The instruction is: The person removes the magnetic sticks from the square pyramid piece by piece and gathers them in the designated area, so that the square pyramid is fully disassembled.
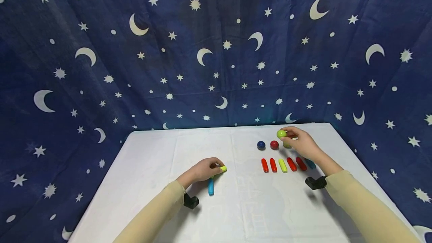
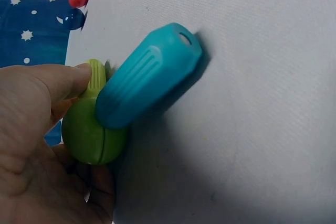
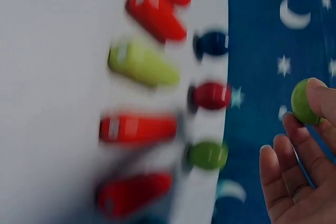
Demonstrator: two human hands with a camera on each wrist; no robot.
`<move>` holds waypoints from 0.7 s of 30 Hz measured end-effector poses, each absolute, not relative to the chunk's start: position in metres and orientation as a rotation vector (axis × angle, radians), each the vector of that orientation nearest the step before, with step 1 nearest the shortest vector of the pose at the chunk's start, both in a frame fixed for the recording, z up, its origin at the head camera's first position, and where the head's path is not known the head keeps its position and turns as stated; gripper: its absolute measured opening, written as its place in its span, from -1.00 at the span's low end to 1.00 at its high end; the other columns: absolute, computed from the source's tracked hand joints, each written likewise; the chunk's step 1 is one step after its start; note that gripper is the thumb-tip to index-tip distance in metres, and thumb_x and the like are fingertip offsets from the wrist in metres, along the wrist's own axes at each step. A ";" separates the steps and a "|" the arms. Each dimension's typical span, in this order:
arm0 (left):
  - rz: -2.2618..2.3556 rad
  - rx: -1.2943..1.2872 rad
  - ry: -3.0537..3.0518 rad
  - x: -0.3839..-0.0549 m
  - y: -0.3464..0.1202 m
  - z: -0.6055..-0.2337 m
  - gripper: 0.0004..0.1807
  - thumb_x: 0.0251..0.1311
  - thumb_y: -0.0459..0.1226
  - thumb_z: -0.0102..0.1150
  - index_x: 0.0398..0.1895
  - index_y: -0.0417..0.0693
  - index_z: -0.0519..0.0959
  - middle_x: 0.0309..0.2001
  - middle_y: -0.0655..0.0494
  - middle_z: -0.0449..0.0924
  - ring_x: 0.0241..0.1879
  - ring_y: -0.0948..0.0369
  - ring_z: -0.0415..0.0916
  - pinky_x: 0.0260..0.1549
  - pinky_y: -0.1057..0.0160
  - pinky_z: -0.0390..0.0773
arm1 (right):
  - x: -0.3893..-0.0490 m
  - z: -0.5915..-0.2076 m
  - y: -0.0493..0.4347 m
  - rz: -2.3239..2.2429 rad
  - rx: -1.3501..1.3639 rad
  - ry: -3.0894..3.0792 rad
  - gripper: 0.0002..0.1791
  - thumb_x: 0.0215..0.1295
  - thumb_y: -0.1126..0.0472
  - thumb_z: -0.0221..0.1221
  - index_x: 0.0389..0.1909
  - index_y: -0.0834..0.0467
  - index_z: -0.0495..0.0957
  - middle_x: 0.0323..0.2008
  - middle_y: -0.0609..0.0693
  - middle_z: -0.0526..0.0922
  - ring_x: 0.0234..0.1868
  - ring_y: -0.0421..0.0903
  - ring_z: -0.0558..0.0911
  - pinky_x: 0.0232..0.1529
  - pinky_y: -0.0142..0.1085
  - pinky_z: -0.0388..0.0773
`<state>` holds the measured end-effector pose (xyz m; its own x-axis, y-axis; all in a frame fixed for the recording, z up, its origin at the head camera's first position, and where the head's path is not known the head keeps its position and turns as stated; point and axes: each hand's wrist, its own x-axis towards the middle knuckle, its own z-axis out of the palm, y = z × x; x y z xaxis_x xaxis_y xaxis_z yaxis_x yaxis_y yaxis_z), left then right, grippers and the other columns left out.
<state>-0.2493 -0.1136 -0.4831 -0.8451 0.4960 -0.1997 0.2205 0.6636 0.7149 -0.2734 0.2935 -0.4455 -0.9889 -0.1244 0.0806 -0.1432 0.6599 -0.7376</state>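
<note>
My left hand (image 1: 205, 168) pinches a yellow-green toy stick (image 2: 96, 77) that touches a green ball (image 2: 86, 135). A blue stick (image 1: 210, 186) also meets that ball and points toward me; in the left wrist view it lies across the ball's near side. Farther right and back, my right hand (image 1: 303, 146) holds another green ball (image 1: 281, 134) between thumb and fingertips, raised off the table. Below it stand a blue ball (image 1: 261, 145), a red ball (image 1: 274, 144) and a green ball (image 3: 208, 155) in a row. The right hand partly covers this last one in the head view.
In front of the balls lies a row of sticks: red ones (image 1: 264, 165), a yellow one (image 1: 282, 165) and, by the right wrist, a blue one (image 1: 310, 164). They rest on a white-covered table (image 1: 162, 149). Behind hangs a dark blue star-and-moon curtain (image 1: 189, 59).
</note>
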 end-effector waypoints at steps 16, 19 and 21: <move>0.981 0.536 2.499 -0.249 -0.113 -0.481 -0.76 0.46 -0.13 0.18 0.10 0.10 0.64 -0.09 0.11 0.56 -0.19 0.14 0.44 -0.13 0.08 0.44 | -0.290 -0.476 0.363 1.184 0.007 -2.904 -0.40 0.44 0.03 0.28 0.28 0.35 0.42 0.09 0.37 0.52 0.05 0.26 0.49 0.08 0.14 0.47; 0.982 0.532 2.498 -0.250 -0.113 -0.482 -0.76 0.46 -0.12 0.18 0.09 0.10 0.64 -0.09 0.12 0.56 -0.18 0.15 0.44 -0.11 0.08 0.45 | -0.292 -0.481 0.367 1.189 -0.014 -2.932 -0.42 0.44 0.05 0.28 0.28 0.35 0.42 0.06 0.37 0.52 0.01 0.23 0.48 0.04 0.08 0.49; 0.984 0.530 2.496 -0.250 -0.112 -0.482 -0.77 0.46 -0.13 0.18 0.09 0.10 0.64 -0.09 0.12 0.56 -0.18 0.15 0.44 -0.10 0.08 0.45 | -0.293 -0.484 0.368 1.188 -0.029 -2.945 -0.42 0.43 0.08 0.27 0.28 0.36 0.42 0.06 0.38 0.52 0.00 0.23 0.48 0.03 0.07 0.49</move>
<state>-0.2497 -0.1123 -0.4818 -0.8463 0.4816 -0.2277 0.1966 0.6797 0.7066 -0.2933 0.3675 -0.4844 -0.9992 0.0039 -0.0386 0.0296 0.7203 -0.6931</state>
